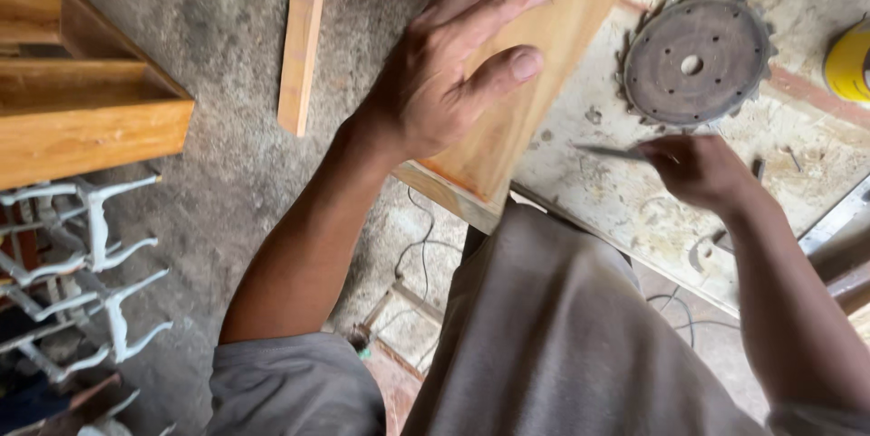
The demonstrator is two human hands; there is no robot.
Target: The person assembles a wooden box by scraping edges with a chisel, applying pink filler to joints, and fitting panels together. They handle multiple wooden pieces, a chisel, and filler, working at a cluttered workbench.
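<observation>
A rough grey concrete floor (227,55) fills the left side, lit by even daylight. A short wood strip (301,46) lies on it. At the left edge stands orange-brown wooden furniture (82,119), with white curved metal frames (100,264) stacked below. A cable (421,246) trails beneath the stained, pale table (634,191).

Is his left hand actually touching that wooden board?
Touching. The head view shows the left hand lying flat on the wooden board, palm and fingers pressed on its surface.
</observation>
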